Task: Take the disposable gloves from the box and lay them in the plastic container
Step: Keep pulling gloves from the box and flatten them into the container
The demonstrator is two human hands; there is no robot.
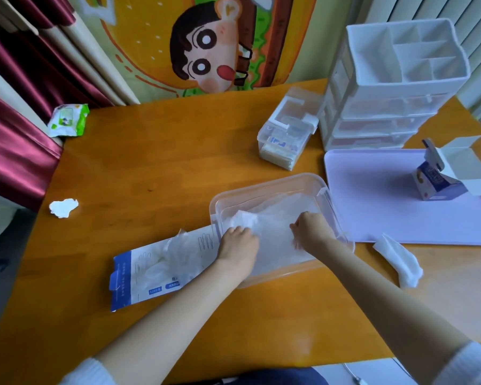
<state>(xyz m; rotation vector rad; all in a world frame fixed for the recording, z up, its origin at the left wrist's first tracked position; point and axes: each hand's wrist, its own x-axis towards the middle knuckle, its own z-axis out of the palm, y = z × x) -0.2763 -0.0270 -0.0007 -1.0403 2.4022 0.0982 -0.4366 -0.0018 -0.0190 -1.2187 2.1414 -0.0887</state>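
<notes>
Head view: the clear plastic container (261, 185) stands on the wooden surface (150, 162) with both hands inside it. The left hand (238, 241) grips a crumpled wad of the disposable gloves (278, 215), and the right hand (311, 227) pinches the same pile. The flattened glove box (156, 270) lies against the container's left wall.

A white drawer organizer (386, 107), lilac tray (372, 190) and wipes pack (68, 120) sit on the wooden table (164, 162).
</notes>
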